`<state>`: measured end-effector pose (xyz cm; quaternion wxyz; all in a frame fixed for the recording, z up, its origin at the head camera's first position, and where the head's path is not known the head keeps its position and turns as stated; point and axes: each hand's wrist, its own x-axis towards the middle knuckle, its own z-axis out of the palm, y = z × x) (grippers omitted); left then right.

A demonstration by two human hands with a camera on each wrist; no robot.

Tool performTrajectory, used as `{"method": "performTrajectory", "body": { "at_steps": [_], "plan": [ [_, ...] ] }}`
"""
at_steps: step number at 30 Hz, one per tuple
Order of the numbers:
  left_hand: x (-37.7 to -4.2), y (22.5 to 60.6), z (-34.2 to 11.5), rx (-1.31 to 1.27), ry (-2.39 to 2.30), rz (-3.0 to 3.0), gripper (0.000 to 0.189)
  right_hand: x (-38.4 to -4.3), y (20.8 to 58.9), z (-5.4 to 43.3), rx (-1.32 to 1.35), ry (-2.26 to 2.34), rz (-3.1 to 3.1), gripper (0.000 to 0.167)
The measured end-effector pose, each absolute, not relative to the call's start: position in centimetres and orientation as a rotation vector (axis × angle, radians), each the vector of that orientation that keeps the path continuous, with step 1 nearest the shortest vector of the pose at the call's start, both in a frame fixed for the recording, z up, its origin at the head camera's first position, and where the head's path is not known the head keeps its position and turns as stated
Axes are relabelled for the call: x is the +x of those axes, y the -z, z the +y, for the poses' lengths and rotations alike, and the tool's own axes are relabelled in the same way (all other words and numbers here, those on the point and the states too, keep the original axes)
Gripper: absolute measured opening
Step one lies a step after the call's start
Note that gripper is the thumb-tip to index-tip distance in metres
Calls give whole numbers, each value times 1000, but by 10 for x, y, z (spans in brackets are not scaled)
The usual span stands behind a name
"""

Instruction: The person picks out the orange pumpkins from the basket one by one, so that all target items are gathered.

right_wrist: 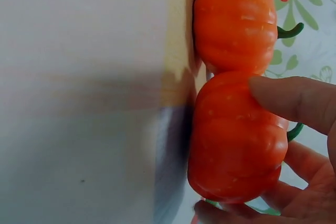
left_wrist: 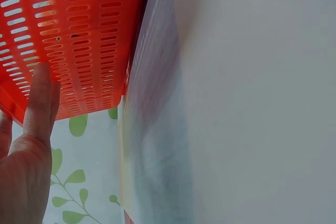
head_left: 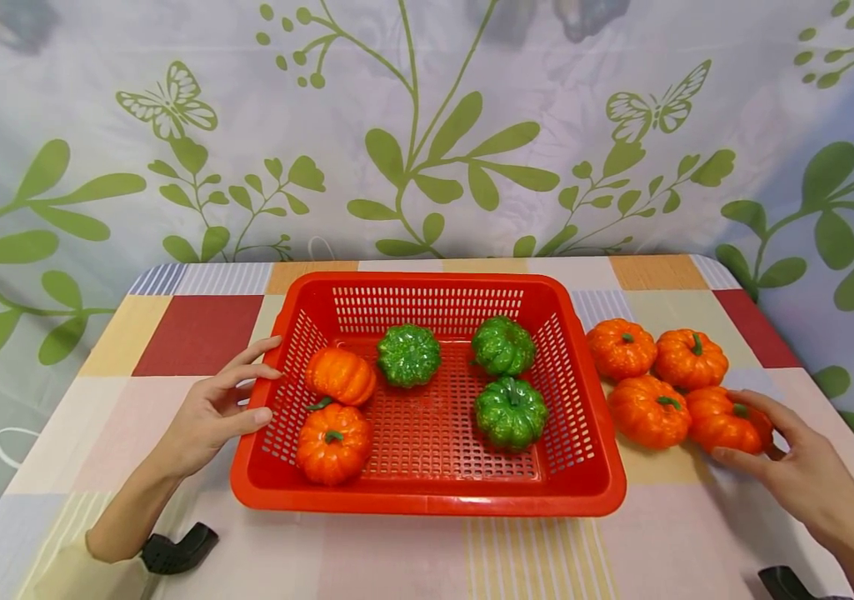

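At the right, my right hand (head_left: 809, 467) holds an orange toy pumpkin (head_left: 725, 421) with a green stem. In the right wrist view the thumb lies on one side of this pumpkin (right_wrist: 236, 140), the fingers on its other side. It stands on the cloth, touching a neighbouring pumpkin (head_left: 650, 412). My left hand (head_left: 209, 412) rests at the left rim of a red plastic basket (head_left: 427, 504), its fingers fairly straight. The left wrist view shows fingers against the slotted outer wall (left_wrist: 79, 51). Inside the basket are two orange pumpkins (head_left: 333, 443) at the left and three green ones (head_left: 511, 414).
Two more orange pumpkins, one beside the basket (head_left: 621, 349) and one further right (head_left: 691, 359), sit behind the held one. A checked cloth (head_left: 382, 554) covers the table. Behind it hangs a leaf-patterned curtain (head_left: 247, 108). Black straps or mounts (head_left: 179, 550) show near the wrists.
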<state>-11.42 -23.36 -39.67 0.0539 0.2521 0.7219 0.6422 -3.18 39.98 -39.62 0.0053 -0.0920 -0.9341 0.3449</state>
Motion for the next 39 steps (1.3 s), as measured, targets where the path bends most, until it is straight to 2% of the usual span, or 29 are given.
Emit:
{"method": "performTrajectory", "body": {
  "at_steps": [28, 39],
  "plan": [
    [-114, 396, -235, 747, -1947, 2190, 39, -33, 406, 402, -126, -1073, -2897, 75],
    [-114, 396, -233, 765, -1963, 2167, 37, -32, 404, 396, -142, -1128, -2858, 84]
  ]
}}
